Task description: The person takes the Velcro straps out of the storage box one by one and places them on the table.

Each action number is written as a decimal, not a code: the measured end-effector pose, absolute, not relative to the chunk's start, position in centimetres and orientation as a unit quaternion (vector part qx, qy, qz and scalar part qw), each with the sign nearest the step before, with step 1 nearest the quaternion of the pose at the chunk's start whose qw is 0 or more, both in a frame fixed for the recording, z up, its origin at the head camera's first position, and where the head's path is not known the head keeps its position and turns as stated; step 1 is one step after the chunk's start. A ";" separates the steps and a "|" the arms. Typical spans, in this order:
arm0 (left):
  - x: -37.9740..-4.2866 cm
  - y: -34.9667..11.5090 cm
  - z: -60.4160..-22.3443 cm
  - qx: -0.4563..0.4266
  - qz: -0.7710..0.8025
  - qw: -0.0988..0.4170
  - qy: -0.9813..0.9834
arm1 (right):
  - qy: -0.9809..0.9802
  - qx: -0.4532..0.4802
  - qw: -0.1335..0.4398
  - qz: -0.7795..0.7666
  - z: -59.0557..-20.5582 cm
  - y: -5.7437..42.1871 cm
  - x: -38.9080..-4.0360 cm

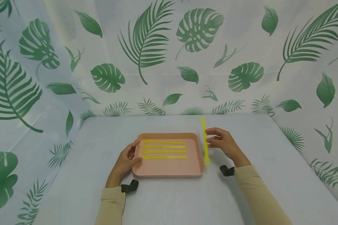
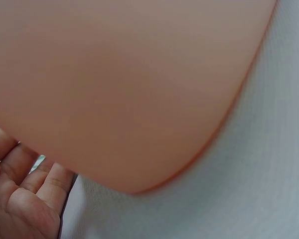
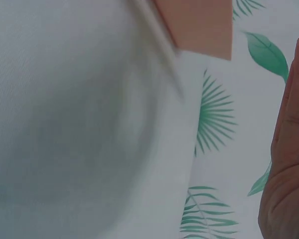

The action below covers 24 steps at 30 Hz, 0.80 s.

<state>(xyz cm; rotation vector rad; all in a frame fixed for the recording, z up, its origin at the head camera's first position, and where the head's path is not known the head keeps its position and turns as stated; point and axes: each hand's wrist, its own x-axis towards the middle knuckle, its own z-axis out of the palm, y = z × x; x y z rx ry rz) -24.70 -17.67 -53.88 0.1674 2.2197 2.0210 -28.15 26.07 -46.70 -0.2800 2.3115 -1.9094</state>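
My left hand (image 1: pixel 123 164) holds the left side of a shallow pink tray (image 1: pixel 167 168), its thumb over the rim. Close up in the left wrist view, the tray (image 2: pixel 139 99) covers most of the frame, with the fingers of the left hand (image 2: pixel 30 199) at its edge. Several flat yellow straps (image 1: pixel 166 152) lie side by side in the tray, their wider buckle-like ends to the left. Just beyond the tray's right rim, my right hand (image 1: pixel 226 145) pinches another yellow strap (image 1: pixel 206 153) lengthwise, buckle end nearest me.
The tray rests on a pale table (image 1: pixel 169 203). Behind it hangs a white curtain (image 1: pixel 157 90) printed with green leaves, which also runs along both sides. Black wrist cameras (image 1: pixel 227 171) sit at both sleeve cuffs.
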 end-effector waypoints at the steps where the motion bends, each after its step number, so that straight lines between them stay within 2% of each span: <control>1: -24.7 -17.7 -53.9 0.055 0.670 0.067 0.737 | 0.767 -0.089 0.067 -0.631 -46.8 26.2 -28.2; 16: -24.5 -17.8 -54.0 0.050 0.668 0.071 0.739 | 0.779 -0.048 0.096 -0.618 -48.1 27.5 -28.6; 24: -24.5 -17.8 -54.1 0.054 0.672 0.072 0.735 | 0.806 -0.020 0.131 -0.577 -48.7 27.5 -28.9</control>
